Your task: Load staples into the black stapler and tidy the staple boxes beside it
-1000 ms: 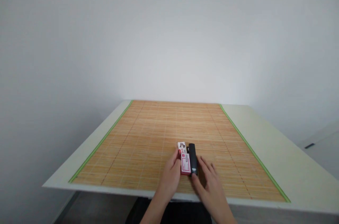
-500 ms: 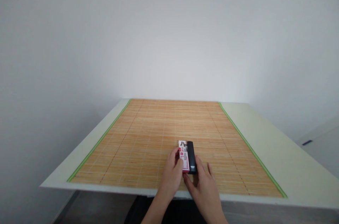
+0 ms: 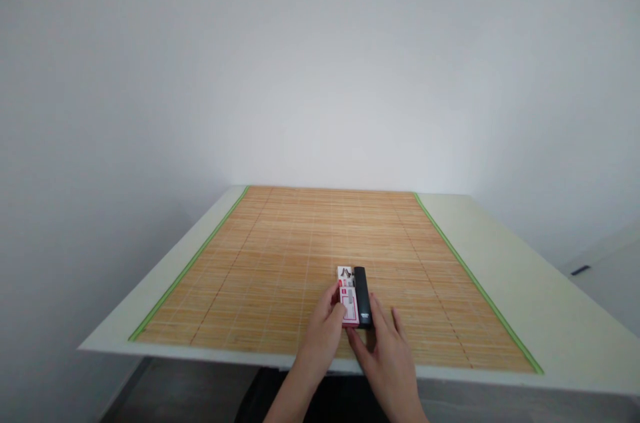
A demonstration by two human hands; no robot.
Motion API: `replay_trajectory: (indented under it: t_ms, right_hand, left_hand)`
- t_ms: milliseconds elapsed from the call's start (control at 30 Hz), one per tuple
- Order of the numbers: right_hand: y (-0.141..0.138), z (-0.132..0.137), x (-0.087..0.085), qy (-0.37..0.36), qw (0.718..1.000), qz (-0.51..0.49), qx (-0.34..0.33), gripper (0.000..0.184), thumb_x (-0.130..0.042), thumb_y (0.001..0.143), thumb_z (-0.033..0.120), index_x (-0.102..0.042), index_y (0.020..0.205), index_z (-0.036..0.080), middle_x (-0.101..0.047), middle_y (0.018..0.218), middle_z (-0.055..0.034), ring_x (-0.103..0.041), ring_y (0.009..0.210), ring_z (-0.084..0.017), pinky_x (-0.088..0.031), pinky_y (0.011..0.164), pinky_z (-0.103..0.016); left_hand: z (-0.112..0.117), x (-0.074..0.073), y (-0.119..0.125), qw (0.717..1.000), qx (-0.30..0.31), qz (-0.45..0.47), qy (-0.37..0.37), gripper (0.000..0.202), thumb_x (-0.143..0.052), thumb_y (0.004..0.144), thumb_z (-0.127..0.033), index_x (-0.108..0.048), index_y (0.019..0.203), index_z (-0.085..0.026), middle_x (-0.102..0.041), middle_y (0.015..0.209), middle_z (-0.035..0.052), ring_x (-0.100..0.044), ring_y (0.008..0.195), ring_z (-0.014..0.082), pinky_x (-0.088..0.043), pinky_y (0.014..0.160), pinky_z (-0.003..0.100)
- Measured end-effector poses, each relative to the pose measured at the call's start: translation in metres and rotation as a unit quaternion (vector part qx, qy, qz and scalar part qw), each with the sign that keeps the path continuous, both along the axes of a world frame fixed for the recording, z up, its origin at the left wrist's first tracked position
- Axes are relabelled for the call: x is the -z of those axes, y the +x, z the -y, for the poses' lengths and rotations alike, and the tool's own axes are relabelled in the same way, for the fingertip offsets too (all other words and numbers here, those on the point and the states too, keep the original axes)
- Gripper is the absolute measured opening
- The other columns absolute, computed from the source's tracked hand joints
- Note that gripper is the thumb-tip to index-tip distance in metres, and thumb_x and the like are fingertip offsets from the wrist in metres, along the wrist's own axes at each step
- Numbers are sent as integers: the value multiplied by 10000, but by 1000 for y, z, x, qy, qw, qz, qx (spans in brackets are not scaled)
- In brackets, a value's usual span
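A small red-and-white printed box [image 3: 349, 306] lies on the bamboo mat [image 3: 280, 263]. Just beyond it is a white box [image 3: 345, 273] with dark clip-like pictures on it. Alongside their right sides runs a long black block [image 3: 363, 296], stapler-like in shape, with pale lettering at its near end. My left hand [image 3: 323, 326] grips the near box, thumb over its left edge, fingers along the left side. My right hand [image 3: 387, 350] is closed around the black block's near end: forefinger against its right side, thumb at the near edge by the box. Other right fingers are spread.
Green strips [image 3: 480, 283] edge the mat on both sides. Beneath it is a pale table [image 3: 505, 250] whose far edge meets a white wall [image 3: 320, 63]. The table's near edge is just in front of my lap [image 3: 345, 400].
The view has shifted very slightly. Both hands and the boxes keep the same arrangement, with hardly any visible movement.
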State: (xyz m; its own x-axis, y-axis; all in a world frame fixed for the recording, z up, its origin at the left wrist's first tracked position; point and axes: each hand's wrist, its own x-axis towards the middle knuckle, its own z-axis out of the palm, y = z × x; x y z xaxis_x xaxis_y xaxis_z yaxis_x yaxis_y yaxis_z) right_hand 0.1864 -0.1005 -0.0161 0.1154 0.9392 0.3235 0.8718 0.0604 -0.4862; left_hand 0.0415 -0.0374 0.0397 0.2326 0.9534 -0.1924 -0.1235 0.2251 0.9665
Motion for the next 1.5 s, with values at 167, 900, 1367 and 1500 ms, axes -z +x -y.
replay_trajectory:
  t_ms: [167, 900, 1367, 1500]
  right_hand:
    - [1, -1, 1, 3, 1000, -19, -16, 632, -579, 997, 457, -392, 1565, 256, -553, 1528, -120, -530, 1411, -321, -268, 1248, -635]
    - [200, 13, -8, -67, 998, -7, -18, 655, -576, 959, 466, -432, 1567, 268, -585, 1505, -86, -519, 1416, -321, -230, 1278, -573]
    - [194, 16, -4, -34, 999, 4, 21, 644, -593, 933, 541, -531, 1495, 233, -630, 1454, -99, -528, 1399, -348, -397, 1201, -551]
    - [192, 16, -8, -35, 999, 6, 15, 637, -574, 946, 549, -504, 1507, 254, -633, 1450, -88, -556, 1372, -323, -405, 1193, -533]
  left_hand:
    - [-1, -5, -3, 1000, 26, -11, -11, 508, -581, 860, -313, -642, 1353, -210, -660, 1396, 82, -578, 1327, 289, -397, 1177, 423]
    - [-24, 6, 123, 909, 207, -203, 299, 522, -509, 843, -86, -601, 1342, -211, -657, 1328, 109, -578, 1228, 295, -428, 1103, 440]
    - [-15, 6, 111, 865, 205, -277, 364, 765, -686, 814, -279, -413, 1528, -247, -521, 1484, 103, -437, 1342, 324, -317, 1168, 453]
    - [-14, 4, 109, 867, 207, -271, 364, 746, -682, 819, -271, -430, 1521, -246, -530, 1473, 110, -443, 1337, 324, -326, 1163, 451]
